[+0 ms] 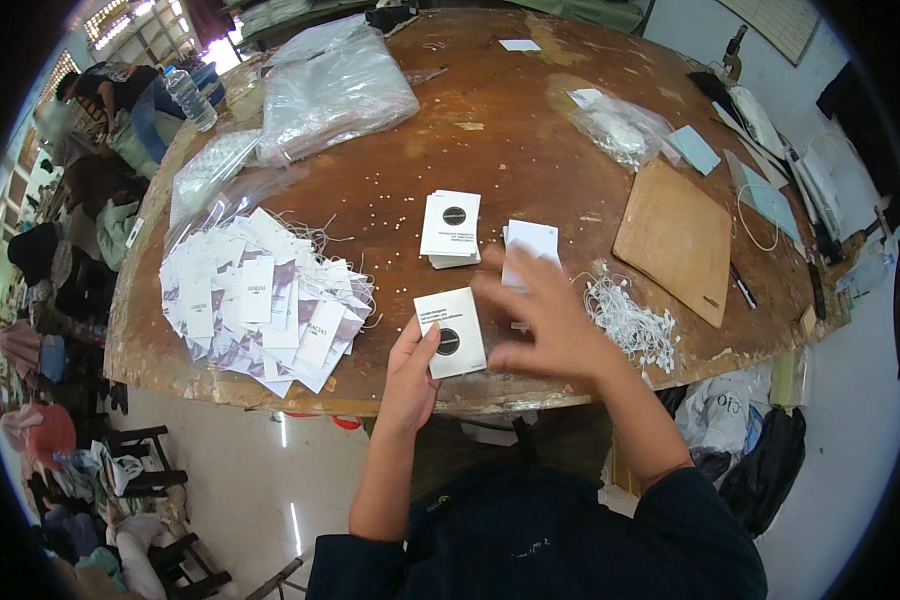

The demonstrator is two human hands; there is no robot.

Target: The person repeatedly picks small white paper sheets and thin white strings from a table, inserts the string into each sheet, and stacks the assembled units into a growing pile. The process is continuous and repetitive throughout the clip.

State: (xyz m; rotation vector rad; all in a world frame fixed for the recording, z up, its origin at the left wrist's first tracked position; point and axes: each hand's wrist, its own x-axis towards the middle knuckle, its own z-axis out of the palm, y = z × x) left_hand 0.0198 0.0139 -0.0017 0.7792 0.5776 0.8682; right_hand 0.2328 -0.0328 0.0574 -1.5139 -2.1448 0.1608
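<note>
Between the thumb and fingers of my left hand [410, 372] is a white card [468, 312] with a black round mark, held close to the table's near edge; whether it is one card or a thin stack, I cannot tell. My right hand [555, 325], slightly blurred, is spread open just right of the card and looks bare of anything. Partly behind its fingers lie some plain white cards [538, 238]. Farther off, a stack of white cards [450, 222] shows the same kind of round mark. A bundle of white strings [632, 322] lies right of my right hand.
A big heap of printed tags [255, 300] with strings covers the table's left. Clear plastic packs [340, 90] lie behind it, near a plastic bottle [188, 98]. At the right are a brown board [673, 245], a pen [742, 287] and a plastic bag [620, 135]. A person bends at far left.
</note>
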